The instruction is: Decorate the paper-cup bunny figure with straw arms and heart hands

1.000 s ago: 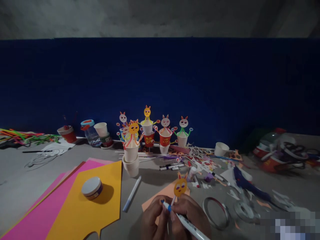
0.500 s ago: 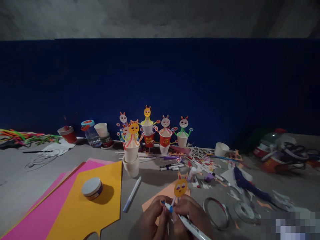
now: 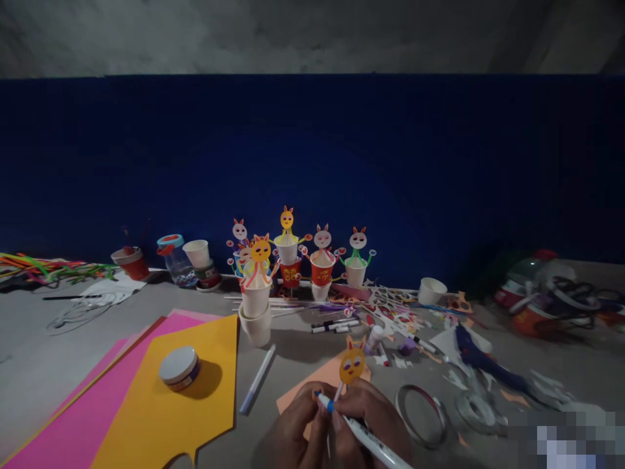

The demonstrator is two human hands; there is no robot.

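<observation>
The right hand [image 3: 375,423] has its fingers clamped on a marker [image 3: 364,436], tip beside the left hand [image 3: 297,430], whose fingers pinch the stick of an orange paper bunny face [image 3: 352,363] just above. Steady both wrists on the table [image 3: 39,365]; draw lightly.

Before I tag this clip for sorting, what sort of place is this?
Probably a craft table: paper-cup puppets along a blue wall, coloured paper, and hands working a marker.
</observation>
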